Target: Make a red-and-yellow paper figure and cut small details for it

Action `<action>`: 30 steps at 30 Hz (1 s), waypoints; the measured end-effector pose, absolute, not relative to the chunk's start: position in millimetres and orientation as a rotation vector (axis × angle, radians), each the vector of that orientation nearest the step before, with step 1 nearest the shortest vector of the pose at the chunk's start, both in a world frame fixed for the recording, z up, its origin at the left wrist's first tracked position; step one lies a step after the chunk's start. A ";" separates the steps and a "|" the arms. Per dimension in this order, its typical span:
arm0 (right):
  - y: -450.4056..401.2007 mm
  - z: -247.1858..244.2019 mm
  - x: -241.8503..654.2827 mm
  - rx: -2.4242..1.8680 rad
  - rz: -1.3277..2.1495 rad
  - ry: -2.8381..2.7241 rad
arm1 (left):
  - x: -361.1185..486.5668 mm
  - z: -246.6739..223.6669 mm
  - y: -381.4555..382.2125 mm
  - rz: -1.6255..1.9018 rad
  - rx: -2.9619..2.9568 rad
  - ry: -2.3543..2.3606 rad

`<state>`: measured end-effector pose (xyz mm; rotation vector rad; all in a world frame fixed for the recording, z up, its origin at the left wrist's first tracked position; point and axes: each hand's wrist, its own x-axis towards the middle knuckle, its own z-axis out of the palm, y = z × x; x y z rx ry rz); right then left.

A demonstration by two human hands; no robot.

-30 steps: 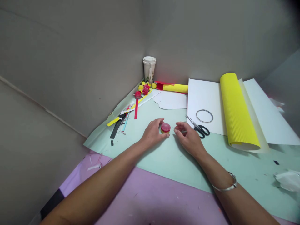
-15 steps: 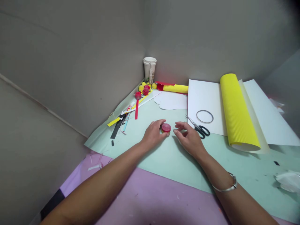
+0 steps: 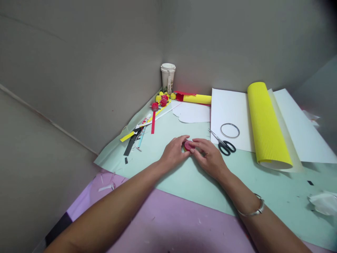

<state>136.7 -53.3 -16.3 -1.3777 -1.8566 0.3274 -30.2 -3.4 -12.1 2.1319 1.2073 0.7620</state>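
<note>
Between my two hands is a small round piece (image 3: 189, 145), red on top with a yellowish lower edge, low over the green sheet (image 3: 168, 175). My left hand (image 3: 174, 151) grips it from the left, thumb in front and fingers behind. My right hand (image 3: 209, 155) has its thumb and fingertips on the piece's right side, partly covering it. Just right of that hand lie scissors (image 3: 223, 143) with black handles, their blades pointing to the upper left.
A large yellow corrugated roll (image 3: 268, 130) rests on white sheets (image 3: 234, 105) at right, near a thin ring (image 3: 230, 130). A lidded white cup (image 3: 167, 77) stands in the corner behind red and yellow pieces (image 3: 162, 100). Paper strips (image 3: 131, 142) lie at left, crumpled plastic (image 3: 325, 203) at right.
My right hand has moved left and closed its fingertips on the round piece. The piece has shifted slightly to the right, still in my left hand.
</note>
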 end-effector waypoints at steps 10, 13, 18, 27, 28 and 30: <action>-53.5 -17.9 137.8 -1.393 0.376 -1.855 | -30.3 -9.3 -4.0 0.749 2.087 1.224; -54.1 -18.1 138.2 -1.401 0.365 -1.862 | -30.6 -9.1 -3.7 0.755 2.068 1.217; -55.3 -17.3 136.7 -1.374 0.369 -1.828 | -30.2 -7.8 -4.7 0.762 2.049 1.213; -49.4 -14.6 143.3 -1.586 0.467 -1.534 | -40.7 5.8 17.3 0.905 1.708 1.211; -48.8 -15.1 143.6 -1.607 0.466 -1.527 | -41.7 8.9 24.2 0.923 1.691 1.227; -48.0 -15.9 143.6 -1.626 0.456 -1.534 | -42.0 15.8 40.2 0.952 1.715 1.254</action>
